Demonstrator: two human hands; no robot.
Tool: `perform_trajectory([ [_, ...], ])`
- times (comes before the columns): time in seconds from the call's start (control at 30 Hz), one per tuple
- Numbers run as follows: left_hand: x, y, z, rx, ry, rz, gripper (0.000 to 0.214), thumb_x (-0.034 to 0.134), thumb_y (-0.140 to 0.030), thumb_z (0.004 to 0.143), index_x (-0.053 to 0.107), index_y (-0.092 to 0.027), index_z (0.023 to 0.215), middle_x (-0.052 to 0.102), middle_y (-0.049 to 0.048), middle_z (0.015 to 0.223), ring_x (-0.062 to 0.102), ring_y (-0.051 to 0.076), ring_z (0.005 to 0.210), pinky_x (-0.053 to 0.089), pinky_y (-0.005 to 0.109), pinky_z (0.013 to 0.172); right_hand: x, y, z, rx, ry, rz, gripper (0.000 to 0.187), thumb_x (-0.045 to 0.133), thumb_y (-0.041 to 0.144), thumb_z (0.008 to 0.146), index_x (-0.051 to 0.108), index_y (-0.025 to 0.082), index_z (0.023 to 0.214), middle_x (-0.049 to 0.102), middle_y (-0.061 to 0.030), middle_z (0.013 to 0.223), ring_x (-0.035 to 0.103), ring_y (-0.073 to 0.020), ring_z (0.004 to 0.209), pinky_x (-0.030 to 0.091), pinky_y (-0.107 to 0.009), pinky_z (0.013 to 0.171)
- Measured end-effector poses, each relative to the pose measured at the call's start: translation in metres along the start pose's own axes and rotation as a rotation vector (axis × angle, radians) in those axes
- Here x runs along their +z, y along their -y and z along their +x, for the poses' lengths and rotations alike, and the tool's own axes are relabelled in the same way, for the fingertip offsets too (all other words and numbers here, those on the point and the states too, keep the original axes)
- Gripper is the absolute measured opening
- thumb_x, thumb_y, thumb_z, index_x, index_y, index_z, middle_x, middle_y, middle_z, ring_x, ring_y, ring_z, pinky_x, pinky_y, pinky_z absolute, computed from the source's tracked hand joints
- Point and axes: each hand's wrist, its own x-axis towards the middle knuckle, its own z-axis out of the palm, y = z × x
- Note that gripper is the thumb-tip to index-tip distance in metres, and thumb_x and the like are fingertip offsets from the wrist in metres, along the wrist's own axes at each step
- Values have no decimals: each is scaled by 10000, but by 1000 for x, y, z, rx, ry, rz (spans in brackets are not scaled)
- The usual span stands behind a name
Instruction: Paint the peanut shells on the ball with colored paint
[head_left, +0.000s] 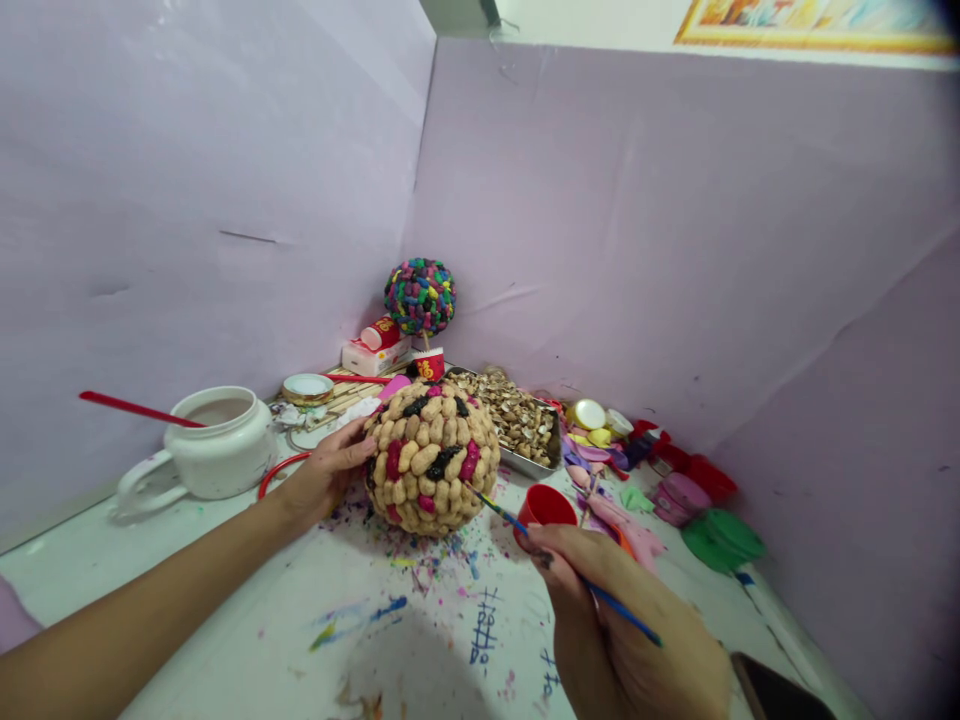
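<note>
Extending from the lower left, the bare left forearm [187,585] ends in the left hand [339,470], thumb forward, clasping the left side of a round, tan peanut-shell ball [424,460] with magenta and black patches, midway along the white, paint-spattered worktop [255,630]. The right hand [626,610], curled, pinches a slim blue paintbrush [615,603], tip at the ball's right front.

Tan peanut ball [429,462], pink and black patches; blue paintbrush [510,518] slanted, tip alongside.
</note>
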Motion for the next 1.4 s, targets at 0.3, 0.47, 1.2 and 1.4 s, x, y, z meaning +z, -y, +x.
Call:
perform_trajectory([
  [0.3, 1, -1, 0, -2, 12, -23, 502, 797, -334, 676, 677, -226, 1152, 721, 81, 1226, 603, 357, 1203, 523, 438, 944, 1, -2, -2, 32, -51, 11, 147, 527, 105, 909, 624, 212, 939, 746, 6, 754, 724, -119, 652, 580, -183, 628],
  [0.47, 1, -1, -1, -16, 20, -54, 505, 776, -310, 701, 658, -227, 1185, 721, 70, 1231, 601, 342, 1209, 512, 438, 973, 1, -4, -3, 33, -61, 36, 145, 535, 101, 908, 637, 201, 936, 746, -1, 760, 721, -116, 654, 578, -176, 630],
  [1.2, -24, 7, 21, -142, -39, -291, 433, 622, -272, 784, 672, -244, 1213, 795, 35, 1018, 606, 302, 1215, 425, 465, 1079, 37, -29, -19, 503, 98, 124, 341, 466, 220, 895, 586, 182, 1211, 713, -109, 1193, 684, -236, 1105, 587, -395, 908],
  [1.4, -20, 2, 20, -194, -81, -354, 455, 649, -212, 718, 706, -256, 1167, 803, 36, 986, 620, 319, 1195, 432, 483, 1071, 49, -29, -28, 502, 211, 169, 393, 427, 195, 876, 524, 186, 1257, 674, -108, 1257, 632, -234, 1193, 560, -411, 961],
])
